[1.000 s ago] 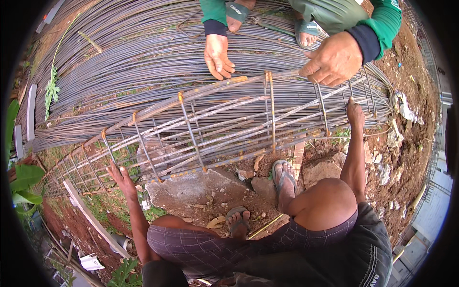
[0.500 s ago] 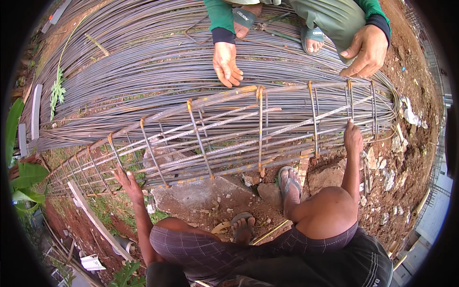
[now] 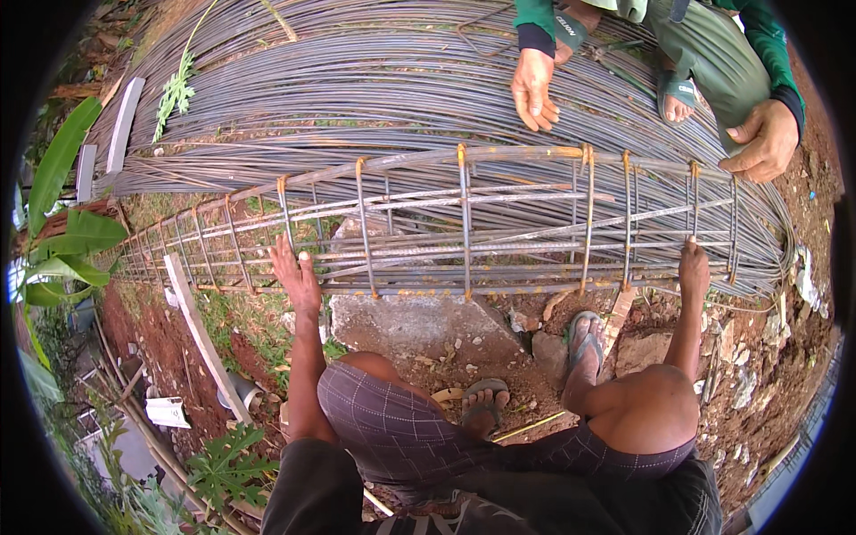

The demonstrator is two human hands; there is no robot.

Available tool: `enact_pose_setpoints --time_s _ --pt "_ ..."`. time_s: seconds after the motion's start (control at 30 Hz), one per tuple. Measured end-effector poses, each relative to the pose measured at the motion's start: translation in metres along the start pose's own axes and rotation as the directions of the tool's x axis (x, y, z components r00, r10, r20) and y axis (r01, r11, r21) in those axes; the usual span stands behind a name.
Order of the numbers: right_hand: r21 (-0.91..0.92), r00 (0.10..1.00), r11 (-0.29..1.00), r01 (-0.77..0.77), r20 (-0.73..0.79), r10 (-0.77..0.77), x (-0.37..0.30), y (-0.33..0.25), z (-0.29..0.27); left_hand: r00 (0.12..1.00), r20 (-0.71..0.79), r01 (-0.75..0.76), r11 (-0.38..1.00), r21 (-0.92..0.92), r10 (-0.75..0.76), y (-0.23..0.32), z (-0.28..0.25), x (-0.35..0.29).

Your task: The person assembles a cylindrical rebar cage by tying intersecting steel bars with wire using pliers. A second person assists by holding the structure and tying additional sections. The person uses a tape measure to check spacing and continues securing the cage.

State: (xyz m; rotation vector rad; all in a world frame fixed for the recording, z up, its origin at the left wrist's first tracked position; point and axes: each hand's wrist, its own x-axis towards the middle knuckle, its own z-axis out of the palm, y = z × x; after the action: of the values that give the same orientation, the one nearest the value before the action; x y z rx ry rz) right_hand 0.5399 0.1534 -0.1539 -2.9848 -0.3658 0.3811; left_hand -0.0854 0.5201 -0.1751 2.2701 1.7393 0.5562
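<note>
A long rebar cage, with rusty-topped stirrups tied along straight bars, stretches across in front of me. My left hand is at its near side on the left. The fingers are stretched out against a stirrup and the thumb stands apart. Farther right, my right hand has its fingers closed on a stirrup near the cage's right end. Across from me, a person's hand hangs above the bars with fingers loosely bent. That person's other hand is curled above the cage's right end.
Beneath and beyond the cage lies a wide bundle of loose steel bars. A concrete slab and broken stones lie by my sandalled feet. On the left are a pale plank and a leafy plant. The crouching person's feet rest on the bars.
My view has turned and shifted, so the cage appears more level and farther right. Both my hands stay at the cage. The other person's hand on the left sits higher off the top bar.
</note>
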Motion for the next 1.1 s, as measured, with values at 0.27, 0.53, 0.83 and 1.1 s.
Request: enact_pose_setpoints --time_s 0.27,0.53,0.83,1.1 --pt "0.069 0.993 0.996 -0.048 0.108 0.040 -0.020 -0.039 -0.004 0.999 -0.042 -0.023 1.000 -0.018 0.022 -0.014 0.008 -0.014" --pt "0.282 0.999 0.959 -0.019 0.039 0.008 -0.023 -0.009 0.012 0.999 -0.017 -0.038 0.999 -0.002 0.038 -0.008 0.004 -0.013" --pt "0.409 0.989 0.912 -0.023 0.140 -0.038 -0.007 0.005 0.009 0.998 -0.043 -0.047 0.998 0.048 0.049 -0.006 0.014 -0.010" --pt "0.274 0.985 0.957 0.094 0.115 -0.129 -0.009 0.007 0.011 0.937 0.315 0.019 0.921 0.388 -0.152 0.023 -0.044 0.026"
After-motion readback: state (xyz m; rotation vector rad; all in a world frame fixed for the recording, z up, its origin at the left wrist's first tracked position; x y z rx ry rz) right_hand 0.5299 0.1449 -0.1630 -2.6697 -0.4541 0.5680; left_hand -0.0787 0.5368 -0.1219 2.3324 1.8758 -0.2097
